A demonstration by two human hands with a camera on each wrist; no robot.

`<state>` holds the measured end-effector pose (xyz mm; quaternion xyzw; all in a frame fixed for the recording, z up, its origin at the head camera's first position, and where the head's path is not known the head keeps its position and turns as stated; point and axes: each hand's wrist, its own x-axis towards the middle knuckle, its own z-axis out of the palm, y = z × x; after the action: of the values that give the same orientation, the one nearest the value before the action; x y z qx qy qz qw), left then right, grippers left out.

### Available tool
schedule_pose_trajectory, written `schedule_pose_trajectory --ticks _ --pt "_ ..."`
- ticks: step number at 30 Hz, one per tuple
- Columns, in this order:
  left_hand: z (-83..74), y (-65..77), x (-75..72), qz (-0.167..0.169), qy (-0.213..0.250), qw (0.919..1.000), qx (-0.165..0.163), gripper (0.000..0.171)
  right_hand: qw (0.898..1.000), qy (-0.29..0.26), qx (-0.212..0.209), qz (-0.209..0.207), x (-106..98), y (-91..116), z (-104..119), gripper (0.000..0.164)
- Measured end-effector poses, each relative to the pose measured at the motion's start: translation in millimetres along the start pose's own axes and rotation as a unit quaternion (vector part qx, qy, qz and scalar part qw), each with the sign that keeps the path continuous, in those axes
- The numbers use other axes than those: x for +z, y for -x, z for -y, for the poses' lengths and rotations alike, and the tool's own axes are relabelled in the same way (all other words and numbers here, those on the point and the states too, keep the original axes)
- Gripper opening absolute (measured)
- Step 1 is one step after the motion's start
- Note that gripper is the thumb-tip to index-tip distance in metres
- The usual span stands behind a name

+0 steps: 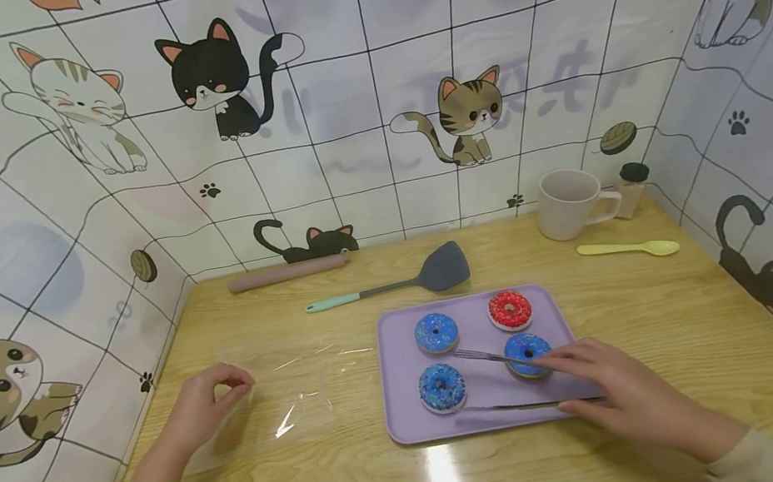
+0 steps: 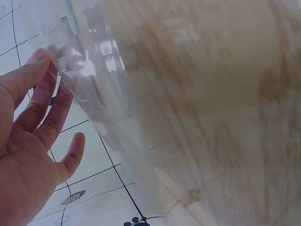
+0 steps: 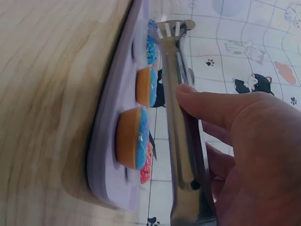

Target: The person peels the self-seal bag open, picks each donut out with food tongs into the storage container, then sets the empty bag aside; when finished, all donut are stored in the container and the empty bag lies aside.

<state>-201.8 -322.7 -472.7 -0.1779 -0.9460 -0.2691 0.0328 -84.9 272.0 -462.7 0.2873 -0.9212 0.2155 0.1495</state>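
Note:
My left hand (image 1: pixel 203 405) pinches the edge of a thin clear plastic sheet (image 2: pixel 94 70) between thumb and fingers. The plastic spreads over the table left of the tray; whether it is a bag I cannot tell. Metal tongs (image 3: pixel 181 136) with slotted, fork-like tips are held in my right hand (image 1: pixel 631 396), thumb on one arm and fingers on the other. Their arms stand apart above a lilac tray (image 1: pixel 490 418), with no doughnut gripped. On it lie a red doughnut (image 1: pixel 510 311), a sprinkled blue doughnut (image 1: pixel 432 394) and two other blue ones, one (image 1: pixel 436 333) at back left, one (image 1: pixel 525 350) partly behind the tongs.
Behind the tray lie a spatula (image 1: pixel 444 267) and a pink rolling pin (image 1: pixel 285 273). At the back right stand a mug (image 1: pixel 565 208) and a black-capped shaker jar (image 1: pixel 630 194), with a yellow spoon (image 1: pixel 626 247) in front. A cat-print backdrop (image 1: pixel 340 139) encloses the table.

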Motion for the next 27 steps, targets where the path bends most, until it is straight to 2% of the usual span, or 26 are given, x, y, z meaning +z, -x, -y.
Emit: schedule_pose_trajectory --ticks 2,8,13,17,23,27 --pt "-0.3 -0.6 -0.1 0.001 -0.002 1.0 -0.001 0.004 1.0 -0.006 0.012 -0.015 -4.0 3.0 -1.3 0.07" --pt "-1.0 -2.5 0.6 0.006 -0.013 0.9999 0.002 0.004 0.994 -0.015 0.099 -0.045 -14.1 14.2 -14.2 0.069" --pt "-0.8 -4.1 -0.2 0.01 -0.026 0.9996 -0.002 0.01 0.985 -0.005 0.147 -0.09 -18.4 21.6 -31.4 0.067" --pt "-0.4 -6.0 0.3 0.008 -0.043 0.999 0.001 0.011 0.974 0.004 0.197 -0.113 -21.2 28.4 -48.7 0.062" --pt "-1.5 -9.2 3.3 0.0 -0.064 0.9979 0.015 0.01 0.954 0.014 0.284 -0.097 -23.9 42.4 -71.9 0.064" --pt "-2.7 -9.6 5.4 0.002 -0.066 0.9976 0.018 0.012 0.945 0.018 0.315 -0.082 -23.5 51.2 -81.5 0.066"
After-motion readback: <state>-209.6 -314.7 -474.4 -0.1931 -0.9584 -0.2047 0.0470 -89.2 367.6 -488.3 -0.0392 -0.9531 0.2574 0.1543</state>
